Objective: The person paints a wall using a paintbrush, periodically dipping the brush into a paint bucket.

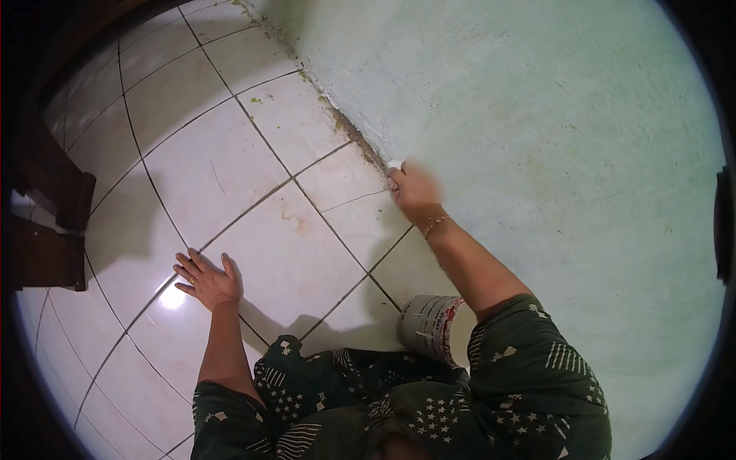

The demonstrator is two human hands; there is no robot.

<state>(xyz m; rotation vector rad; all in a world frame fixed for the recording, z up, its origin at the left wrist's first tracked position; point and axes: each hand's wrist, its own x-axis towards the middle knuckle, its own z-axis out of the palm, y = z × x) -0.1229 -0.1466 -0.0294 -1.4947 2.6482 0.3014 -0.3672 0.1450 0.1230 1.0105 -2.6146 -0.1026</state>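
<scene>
With the clock centred on the middle of the view, a small white object is seen just before 1 o'clock, at the foot of the pale green wall; most of it is hidden by the grip, so its kind cannot be told. It is clamped between the curled fingers of the right hand, whose back is blurred, and a thin bracelet is worn at that wrist. From there the seam between wall and floor is traced up to 11 o'clock, its edge crumbled and brown, with greenish flecks scattered near its upper part. The white tiled floor is crossed by dark joint lines and is marked by a brownish stain towards 9 o'clock. Between 8 and 9 o'clock the left hand is laid palm down on the tiles, its fingers spread apart and nothing held. A light bucket with printed markings is placed near 5 o'clock, partly covered by the dark green patterned garment. Around 9 o'clock, dark wooden furniture is seen at the rim.
</scene>
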